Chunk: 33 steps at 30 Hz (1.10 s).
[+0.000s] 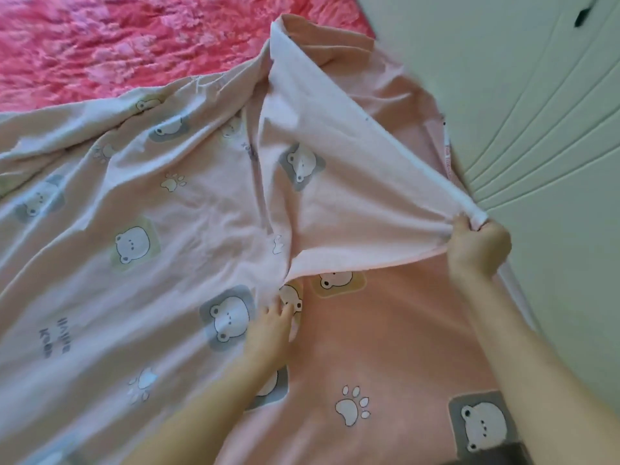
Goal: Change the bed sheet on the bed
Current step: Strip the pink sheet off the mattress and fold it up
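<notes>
So the bed sheet (pixel 151 263) is lying spread over most of the bed. It's thin, soft-looking cotton-type fabric, pale pink, printed with little white bear faces in rounded grey and yellowish squares, plus paw prints. It's looking pretty rumpled, with long creases running across the left part, while the near right part is lying smoother and showing a deeper pink.

A big triangular flap (pixel 335 203) of it is being pulled up and over, showing its plain, paler underside.

The right hand (pixel 478 246) is gripping the corner of that flap at the right. Its fingers (pixel 464 226) are curled tight around a bunched edge of cloth, and the fabric is stretching taut from there toward the far end.

The left hand (pixel 270 330) is resting on the sheet in the near middle, fingers fairly straight and slightly spread. The tips are touching the cloth right where the flap's fold begins. I can't tell whether they're pinching anything.

Far left, a fuzzy hot-pink cover (pixel 117 45) with a crinkly plush texture is peeking out beyond the sheet. On the right, a smooth pale panel (pixel 536 112) with curved ridges is running alongside.
</notes>
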{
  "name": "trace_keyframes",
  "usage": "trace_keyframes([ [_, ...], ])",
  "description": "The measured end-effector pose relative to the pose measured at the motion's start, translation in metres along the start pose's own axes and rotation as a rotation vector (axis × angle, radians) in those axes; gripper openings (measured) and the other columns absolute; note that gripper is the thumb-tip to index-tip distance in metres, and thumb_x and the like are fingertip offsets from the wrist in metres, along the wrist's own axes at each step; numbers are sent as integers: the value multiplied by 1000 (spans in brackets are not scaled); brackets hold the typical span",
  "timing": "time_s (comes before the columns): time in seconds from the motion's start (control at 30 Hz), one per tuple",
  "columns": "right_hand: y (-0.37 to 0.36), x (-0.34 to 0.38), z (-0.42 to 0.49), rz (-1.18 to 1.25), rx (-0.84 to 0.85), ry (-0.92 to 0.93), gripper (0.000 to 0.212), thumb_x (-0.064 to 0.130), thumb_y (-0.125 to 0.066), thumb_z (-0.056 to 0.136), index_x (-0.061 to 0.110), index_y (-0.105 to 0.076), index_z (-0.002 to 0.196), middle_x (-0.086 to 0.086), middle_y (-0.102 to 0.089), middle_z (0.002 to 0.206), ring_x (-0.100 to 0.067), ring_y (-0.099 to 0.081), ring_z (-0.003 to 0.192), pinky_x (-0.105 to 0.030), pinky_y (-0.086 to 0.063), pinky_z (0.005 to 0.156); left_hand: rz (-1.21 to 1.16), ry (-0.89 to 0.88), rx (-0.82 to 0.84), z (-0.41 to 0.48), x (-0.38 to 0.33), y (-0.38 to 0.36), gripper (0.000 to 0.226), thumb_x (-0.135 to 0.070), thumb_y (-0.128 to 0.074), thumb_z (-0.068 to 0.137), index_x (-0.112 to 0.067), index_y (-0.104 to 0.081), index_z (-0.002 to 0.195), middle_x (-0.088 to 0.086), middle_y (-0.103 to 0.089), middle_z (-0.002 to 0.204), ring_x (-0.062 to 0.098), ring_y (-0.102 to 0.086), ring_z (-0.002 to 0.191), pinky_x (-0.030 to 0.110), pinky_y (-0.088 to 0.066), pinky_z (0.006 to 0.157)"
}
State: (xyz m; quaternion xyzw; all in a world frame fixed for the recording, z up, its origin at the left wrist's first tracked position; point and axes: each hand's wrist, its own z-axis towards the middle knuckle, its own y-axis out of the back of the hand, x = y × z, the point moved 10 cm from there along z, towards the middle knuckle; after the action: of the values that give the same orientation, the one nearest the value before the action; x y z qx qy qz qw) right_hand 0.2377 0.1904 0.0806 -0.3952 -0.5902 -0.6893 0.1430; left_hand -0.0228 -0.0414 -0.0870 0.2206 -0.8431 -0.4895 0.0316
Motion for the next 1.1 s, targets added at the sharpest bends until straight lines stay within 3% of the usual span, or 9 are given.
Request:
trace_keyframes([
  [0.1, 28, -40, 12, -190, -25, 27, 34, 18, -53, 93, -15, -62, 95, -37, -62, 97, -46, -59, 91, -43, -39, 73, -44, 91, -62, -4, 16, -32, 52, -10, -65, 75, -11, -49, 124, 11, -38, 143, 34, -45, 123, 36, -52, 78],
  [0.17, 40, -58, 18, -308, -10, 102, 33, 16, -52, 94, -15, -61, 92, -38, -61, 95, -48, -58, 90, -45, -40, 73, 25, 51, -122, -6, 9, -30, 39, -4, -79, 52, -11, -63, 86, 10, -61, 99, 32, -60, 77, 32, -44, 52],
  [0.23, 43, -75, 18, -399, 29, 188, 28, 13, -51, 93, -13, -60, 91, -38, -61, 93, -49, -58, 87, -44, -40, 71, 91, -11, -211, -10, 2, -24, 36, 7, -78, 35, -12, -58, 59, 9, -59, 72, 29, -55, 57, 28, -33, 47],
  [0.37, 47, -105, 6, -495, 125, 268, 20, 8, -49, 92, -7, -61, 92, -35, -63, 89, -47, -58, 81, -37, -30, 63, -145, 2, -242, -26, 2, -24, 25, 13, -65, 61, -11, -64, 70, 5, -58, 69, 31, -57, 65, 29, -38, 52],
  [0.47, 64, -121, -10, -546, 171, 294, 19, 3, -45, 92, -6, -62, 95, -32, -64, 86, -44, -58, 77, -33, -26, 60, -190, -31, -215, -58, -10, -19, 25, 5, -60, 72, -14, -51, 60, -1, -47, 62, 31, -55, 64, 29, -30, 50],
  [0.77, 202, -214, -71, -919, 280, 309, 14, -9, -40, 87, -10, -54, 90, -35, -62, 85, -48, -62, 83, -39, -42, 68, -1, -221, 195, -195, -47, -29, 38, -12, -52, 81, -18, -26, 54, 3, -27, 54, 19, -27, 61, 29, -22, 52],
  [0.93, 277, -267, -95, -1027, 314, 261, 14, -14, -40, 81, -7, -51, 86, -29, -65, 80, -43, -64, 77, -31, -35, 59, -65, -331, 341, -284, -109, -56, 43, -25, -51, 85, -17, -23, 53, 2, -25, 50, 14, -19, 52, 20, -21, 47],
  [1.03, 329, -311, -95, -981, 257, 135, 18, -10, -34, 86, -10, -52, 88, -31, -64, 86, -43, -62, 81, -33, -34, 60, -45, -375, 577, -329, -146, -102, 37, -22, -50, 83, -18, -31, 51, -5, -34, 45, 11, -25, 48, 14, -23, 47],
  [1.1, 350, -334, -98, -1006, 232, 112, 19, -7, -34, 89, -8, -53, 90, -28, -65, 86, -40, -61, 78, -33, -33, 58, -55, -308, 804, -346, -153, -140, 17, -17, -54, 83, -22, -57, 67, -14, -49, 58, 7, -45, 53, 13, -39, 50],
])
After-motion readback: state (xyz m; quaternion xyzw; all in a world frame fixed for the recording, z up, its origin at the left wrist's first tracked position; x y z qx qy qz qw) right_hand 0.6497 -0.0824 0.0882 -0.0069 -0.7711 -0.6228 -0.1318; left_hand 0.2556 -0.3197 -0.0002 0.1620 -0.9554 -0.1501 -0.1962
